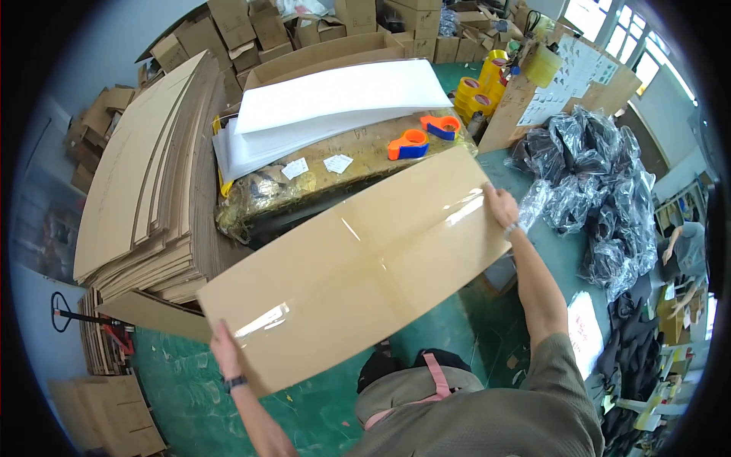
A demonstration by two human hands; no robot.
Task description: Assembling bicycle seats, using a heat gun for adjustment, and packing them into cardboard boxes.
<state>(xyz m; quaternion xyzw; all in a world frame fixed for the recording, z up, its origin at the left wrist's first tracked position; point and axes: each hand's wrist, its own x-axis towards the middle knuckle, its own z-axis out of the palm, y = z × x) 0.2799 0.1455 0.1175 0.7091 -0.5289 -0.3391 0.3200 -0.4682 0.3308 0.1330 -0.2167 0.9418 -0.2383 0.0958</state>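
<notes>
Currently both hands grip one large flattened brown cardboard box (358, 266), taped along its centre seam, held out nearly level above the green floor (190, 396). Left hand (225, 349) clasps the box's near left corner, fingers hidden beneath the board; a dark watch sits on that wrist. Right hand (499, 206) grasps the far right edge, fingers curled over it, arm extended. Glossy clear tape runs along the seams and catches the light.

Just beyond the box: a low table wrapped in yellowish plastic film (304, 186), carrying a stack of white foam sheets (335, 103), two orange-and-blue tape dispensers (422, 137) and small paper slips. Left of it, a tall stack of flat brown cardboard sheets (145, 183). To the right, a heap of black garments in clear plastic bags (601, 183). Yellow tape rolls (480, 87) stand behind the dispensers.
</notes>
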